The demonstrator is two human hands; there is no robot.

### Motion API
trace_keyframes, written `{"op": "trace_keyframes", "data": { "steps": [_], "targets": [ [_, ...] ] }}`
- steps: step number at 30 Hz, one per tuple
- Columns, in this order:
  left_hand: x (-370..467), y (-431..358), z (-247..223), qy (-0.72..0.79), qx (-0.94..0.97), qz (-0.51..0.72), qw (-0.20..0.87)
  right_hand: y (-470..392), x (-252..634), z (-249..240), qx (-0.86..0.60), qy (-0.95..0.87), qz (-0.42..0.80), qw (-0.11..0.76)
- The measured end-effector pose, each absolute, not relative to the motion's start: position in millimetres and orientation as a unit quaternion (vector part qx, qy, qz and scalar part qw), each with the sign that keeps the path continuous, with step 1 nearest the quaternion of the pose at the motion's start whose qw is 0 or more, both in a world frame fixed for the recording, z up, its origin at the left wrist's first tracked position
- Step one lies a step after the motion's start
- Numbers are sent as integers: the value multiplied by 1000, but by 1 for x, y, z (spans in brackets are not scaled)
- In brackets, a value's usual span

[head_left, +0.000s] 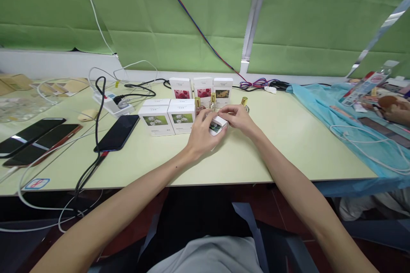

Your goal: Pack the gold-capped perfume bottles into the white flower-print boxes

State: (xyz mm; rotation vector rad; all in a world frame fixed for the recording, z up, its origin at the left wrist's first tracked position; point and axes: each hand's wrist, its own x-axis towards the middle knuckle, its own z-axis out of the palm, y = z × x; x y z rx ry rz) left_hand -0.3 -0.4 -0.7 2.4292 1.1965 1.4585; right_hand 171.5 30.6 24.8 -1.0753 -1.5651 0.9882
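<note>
My left hand (202, 133) is wrapped round a small white carton (218, 124) with a dark green picture, tilted over the table. At the carton's far right end, my right hand (237, 117) has its fingers bent together on the top edge. Just beyond my hands stand several small glass bottles with gold caps (244, 102), partly hidden by my fingers. To the left are white cartons (156, 121) with white-flower pictures, grouped close together. Behind the bottles, three upright cartons (202, 89) show red or yellow pictures.
Phones (118, 133) and tangled cables lie on the left of the table (250, 158), near a white power strip (113, 103). On the right, a blue cloth (320, 106) carries a plastic bottle (368, 85), and another person's hand (397, 111) holds a brush.
</note>
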Motion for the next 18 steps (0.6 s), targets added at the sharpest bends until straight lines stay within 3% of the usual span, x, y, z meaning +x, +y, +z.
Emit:
{"op": "trace_keyframes", "data": {
  "steps": [18],
  "targets": [
    [-1,-1,-1,390,791,470,33,28,169,28,-445,-652,377,484]
  ]
}}
